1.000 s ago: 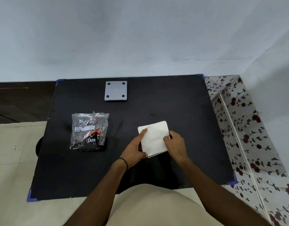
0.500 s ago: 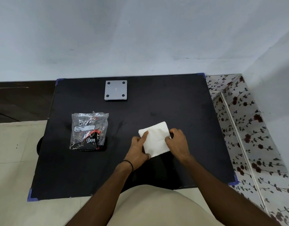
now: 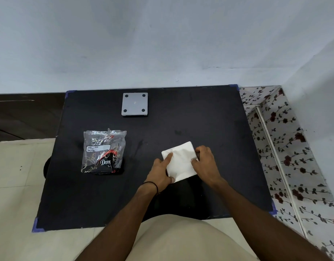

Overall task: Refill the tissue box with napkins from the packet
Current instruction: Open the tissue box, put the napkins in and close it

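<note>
We read "Dove" on the clear plastic packet (image 3: 104, 151); our left hand (image 3: 160, 171) and right hand (image 3: 206, 163) fingers clamp the white folded napkin stack (image 3: 181, 162) on the black table (image 3: 181, 125).

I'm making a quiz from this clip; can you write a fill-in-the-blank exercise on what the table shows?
1. Both hands, left hand and right hand, hold a stack of ____ napkins.
2. The packet lies to the ____ of the napkins.
3. The grey square plate has ____ dark dots, one at each corner.
4. The table top is ____.

Missing words: white; left; four; black
</note>
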